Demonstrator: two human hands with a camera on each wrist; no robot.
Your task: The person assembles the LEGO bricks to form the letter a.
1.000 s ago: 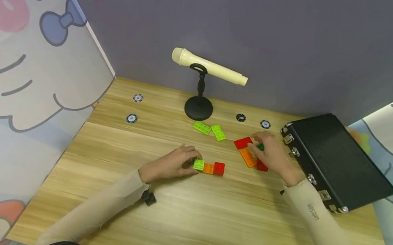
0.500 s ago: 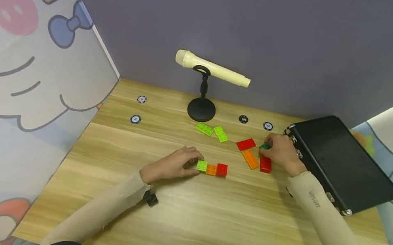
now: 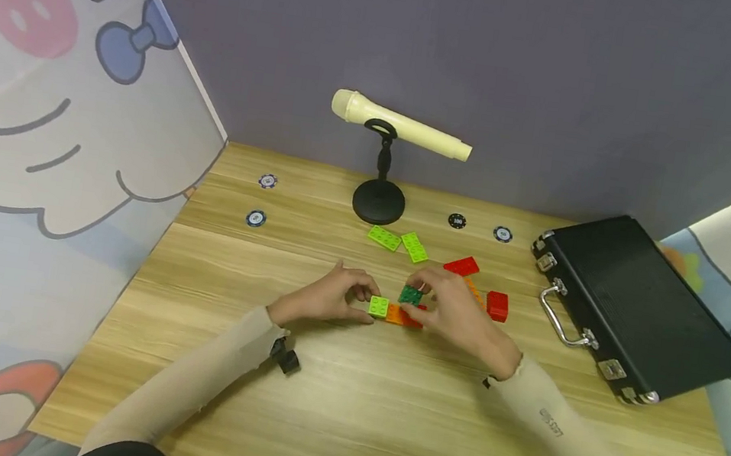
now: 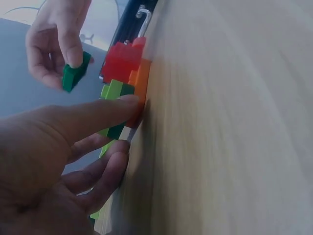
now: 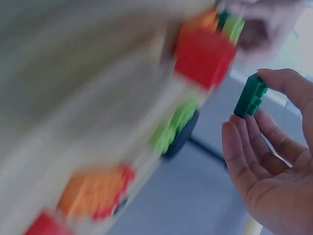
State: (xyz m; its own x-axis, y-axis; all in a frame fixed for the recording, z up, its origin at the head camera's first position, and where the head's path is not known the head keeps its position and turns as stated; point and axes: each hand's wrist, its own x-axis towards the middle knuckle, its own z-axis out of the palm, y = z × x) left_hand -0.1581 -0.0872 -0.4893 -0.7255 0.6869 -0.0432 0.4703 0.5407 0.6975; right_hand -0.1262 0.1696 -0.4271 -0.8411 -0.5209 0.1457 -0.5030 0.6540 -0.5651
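My left hand (image 3: 329, 296) pinches a light green brick (image 3: 379, 306) between thumb and fingers at the left end of a short row. Dark green shows under that brick in the left wrist view. An orange brick (image 4: 142, 81) adjoins it, then a raised red brick (image 4: 122, 61). Above the row, my right hand (image 3: 458, 313) holds a dark green brick (image 3: 410, 295) between thumb and fingertips. The right wrist view shows this dark green brick (image 5: 251, 96) clear of the row, its studs facing sideways.
Two light green bricks (image 3: 385, 237) lie near the black microphone stand (image 3: 379, 202). A flat red brick (image 3: 461, 265), a partly hidden orange one and a red brick (image 3: 497, 305) lie right. A black case (image 3: 639, 310) fills the right side; several poker chips (image 3: 457, 221) lie behind.
My right hand has picked up the dark green brick beside the case and carried it left, over the row. The left hand stays at the light green brick.
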